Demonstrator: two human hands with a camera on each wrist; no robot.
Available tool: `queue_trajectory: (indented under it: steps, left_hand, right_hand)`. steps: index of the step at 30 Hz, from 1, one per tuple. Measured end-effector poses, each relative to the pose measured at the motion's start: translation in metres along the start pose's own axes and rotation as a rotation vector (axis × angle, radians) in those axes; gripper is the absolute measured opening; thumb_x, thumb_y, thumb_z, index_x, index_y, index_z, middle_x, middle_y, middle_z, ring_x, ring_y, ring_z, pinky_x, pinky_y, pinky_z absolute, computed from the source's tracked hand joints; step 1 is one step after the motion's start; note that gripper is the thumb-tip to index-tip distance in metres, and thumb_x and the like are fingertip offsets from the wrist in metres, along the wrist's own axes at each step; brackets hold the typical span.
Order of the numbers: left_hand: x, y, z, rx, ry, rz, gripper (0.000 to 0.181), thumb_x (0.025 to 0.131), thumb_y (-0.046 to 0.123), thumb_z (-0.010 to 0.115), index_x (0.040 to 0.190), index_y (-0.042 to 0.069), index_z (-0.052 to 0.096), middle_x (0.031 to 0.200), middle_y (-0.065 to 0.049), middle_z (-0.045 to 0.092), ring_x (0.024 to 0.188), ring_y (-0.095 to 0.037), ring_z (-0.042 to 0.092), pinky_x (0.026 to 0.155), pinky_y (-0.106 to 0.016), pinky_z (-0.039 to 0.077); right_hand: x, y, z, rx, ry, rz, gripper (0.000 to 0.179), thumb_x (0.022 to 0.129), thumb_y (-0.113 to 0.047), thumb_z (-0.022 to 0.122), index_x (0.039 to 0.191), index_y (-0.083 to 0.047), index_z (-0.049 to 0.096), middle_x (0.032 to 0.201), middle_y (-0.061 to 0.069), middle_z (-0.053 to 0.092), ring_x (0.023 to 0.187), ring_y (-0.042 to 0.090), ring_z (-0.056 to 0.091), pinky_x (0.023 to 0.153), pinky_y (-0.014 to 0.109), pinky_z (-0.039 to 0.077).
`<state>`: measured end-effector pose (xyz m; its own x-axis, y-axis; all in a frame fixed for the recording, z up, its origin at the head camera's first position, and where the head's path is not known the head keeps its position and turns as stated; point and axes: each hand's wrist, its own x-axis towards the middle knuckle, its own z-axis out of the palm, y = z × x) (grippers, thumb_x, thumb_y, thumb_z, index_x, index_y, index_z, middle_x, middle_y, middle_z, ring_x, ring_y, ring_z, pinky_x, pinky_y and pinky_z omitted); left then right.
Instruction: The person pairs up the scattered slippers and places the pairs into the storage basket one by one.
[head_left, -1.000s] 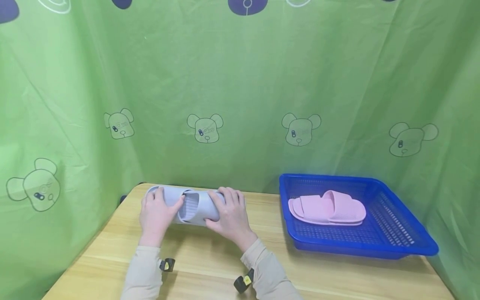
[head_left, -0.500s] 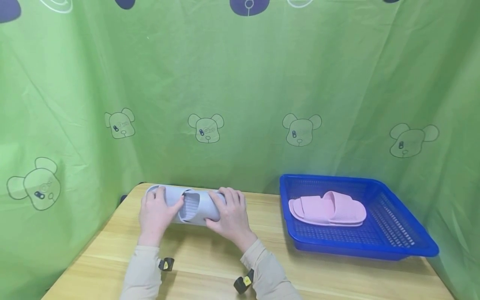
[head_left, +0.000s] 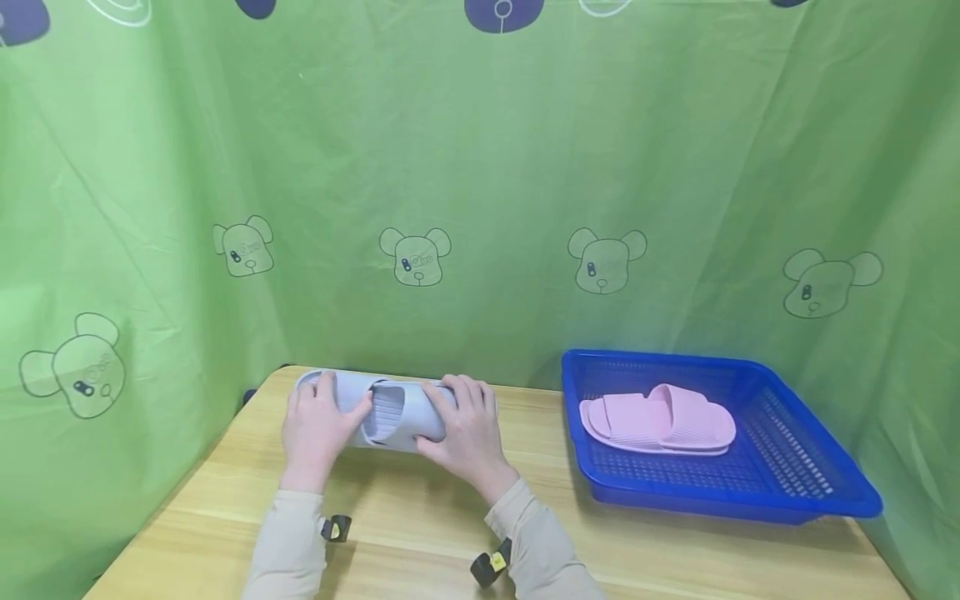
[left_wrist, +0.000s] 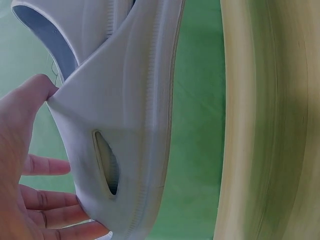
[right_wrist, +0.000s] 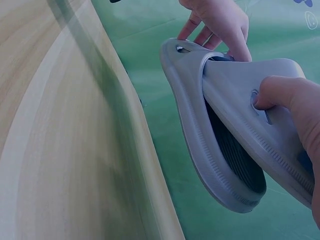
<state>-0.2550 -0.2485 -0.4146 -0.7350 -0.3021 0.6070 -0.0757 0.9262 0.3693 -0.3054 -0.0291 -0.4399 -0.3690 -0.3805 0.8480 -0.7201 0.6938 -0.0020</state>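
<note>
A pair of pale grey slippers is held above the far left of the table, one slipped partly into the other, heel ends overlapping. My left hand [head_left: 315, 429] grips the left slipper [left_wrist: 120, 110] by its strap, thumb at the strap's edge and fingers along the far side. The other slipper [right_wrist: 245, 100] is gripped by my right hand [head_left: 468, 433], whose thumb presses at the slot in the strap's side. In the right wrist view the ribbed sole of the left slipper shows beneath, tilted. The right hand's fingers are mostly hidden in that view.
To the right stands a blue plastic basket [head_left: 712, 504] with perforated floor and walls. A pair of pink slippers [head_left: 633, 421] lies inside it, one nested in the other. A green curtain [head_left: 510, 167] hangs behind the wooden table [head_left: 405, 517].
Both hands keep hold of the grey slippers in nearly the same place. The whole head view has shifted slightly.
</note>
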Motion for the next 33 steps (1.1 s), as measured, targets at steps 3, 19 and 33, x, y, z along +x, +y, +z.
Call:
queue_trajectory:
  steps: [3,19,33]
  left_hand:
    - [0.000,0.001,0.002,0.011,0.044,0.035,0.072,0.075,0.052,0.074,0.118,-0.003,0.061,0.108,-0.032,0.064,0.104,-0.048,0.059,0.078,-0.056,0.055]
    - [-0.003,0.003,0.008,0.006,0.015,0.008,0.074,0.076,0.054,0.074,0.120,-0.003,0.060,0.110,-0.033,0.064,0.104,-0.047,0.059,0.073,-0.056,0.056]
    - [-0.003,0.006,0.014,-0.041,-0.105,-0.046,0.082,0.080,0.062,0.068,0.132,0.000,0.052,0.125,-0.031,0.058,0.119,-0.048,0.051,0.092,-0.060,0.050]
  right_hand:
    - [0.000,0.000,0.000,0.004,-0.002,0.000,0.072,0.058,-0.049,0.082,0.121,-0.020,0.064,0.113,0.006,0.060,0.106,0.024,0.054,0.093,0.041,0.041]
    - [-0.001,0.002,-0.001,0.014,-0.020,-0.022,0.073,0.057,-0.049,0.081,0.121,-0.017,0.062,0.114,0.007,0.060,0.106,0.024,0.054,0.091,0.042,0.043]
    - [0.002,0.011,-0.008,0.035,-0.128,0.013,0.075,0.060,-0.048,0.082,0.125,-0.018,0.059,0.117,0.007,0.058,0.109,0.023,0.053,0.096,0.044,0.043]
